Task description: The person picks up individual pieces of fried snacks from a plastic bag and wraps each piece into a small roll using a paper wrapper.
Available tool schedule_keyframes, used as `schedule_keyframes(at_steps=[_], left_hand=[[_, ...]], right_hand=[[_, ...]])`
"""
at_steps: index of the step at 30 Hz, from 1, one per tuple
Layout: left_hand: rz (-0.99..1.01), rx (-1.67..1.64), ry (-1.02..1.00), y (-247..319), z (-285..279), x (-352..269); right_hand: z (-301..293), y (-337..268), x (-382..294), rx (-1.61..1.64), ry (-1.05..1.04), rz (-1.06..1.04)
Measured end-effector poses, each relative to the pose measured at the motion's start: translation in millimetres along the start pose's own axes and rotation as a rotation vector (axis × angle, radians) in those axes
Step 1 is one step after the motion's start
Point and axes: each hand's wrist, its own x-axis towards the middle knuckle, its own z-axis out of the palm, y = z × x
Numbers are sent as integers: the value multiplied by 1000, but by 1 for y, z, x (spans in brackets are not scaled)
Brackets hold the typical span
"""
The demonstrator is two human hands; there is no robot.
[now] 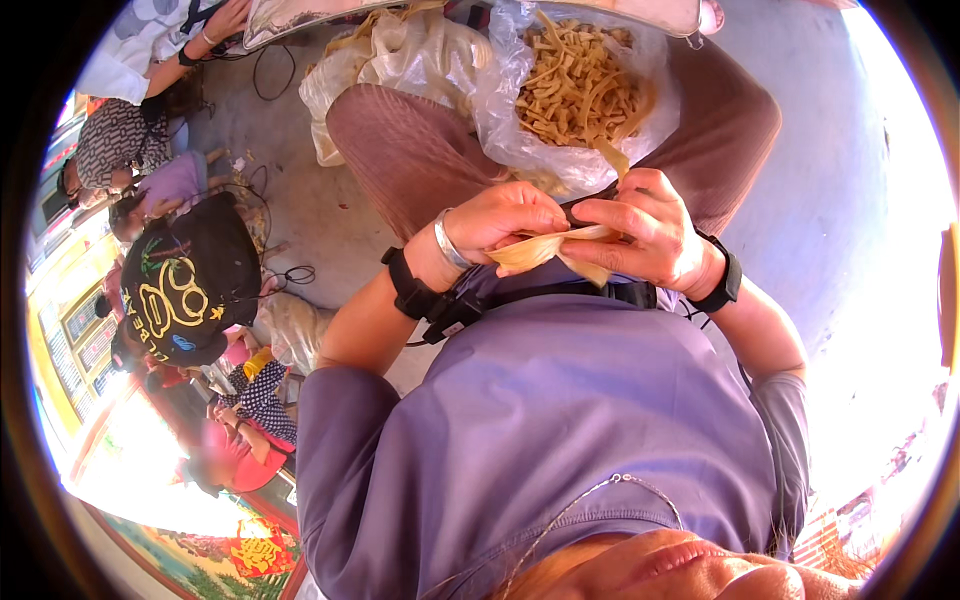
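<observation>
A pale yellow, flat strip of dried plant material point(531, 252) is stretched between my two hands, above my lap. My left hand point(506, 217), with a silver bangle at its wrist, pinches the strip's left part. The thumb and fingers of my right hand point(645, 232) grip its other part, and a loose end hangs below them. Just beyond the hands, a clear plastic bag point(499, 127) lies open between my legs. It is full of short yellow-brown dried pieces point(577, 90), with some longer strips among them. One longer strip point(615, 159) reaches from the bag to my right hand's knuckles.
A whitish woven sack point(420, 64) stands beyond my left knee. A pale padded edge point(300, 19) crosses the top. Black cables point(296, 275) lie on the concrete floor point(315, 202) at left. Several people sit there, one in a black printed shirt point(191, 281).
</observation>
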Motion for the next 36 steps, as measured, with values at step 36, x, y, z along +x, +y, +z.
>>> schedule_keyframes(at_steps=[36], left_hand=[[578,219,306,7,6,30]], right_hand=[[34,-13,26,598,553,1130]])
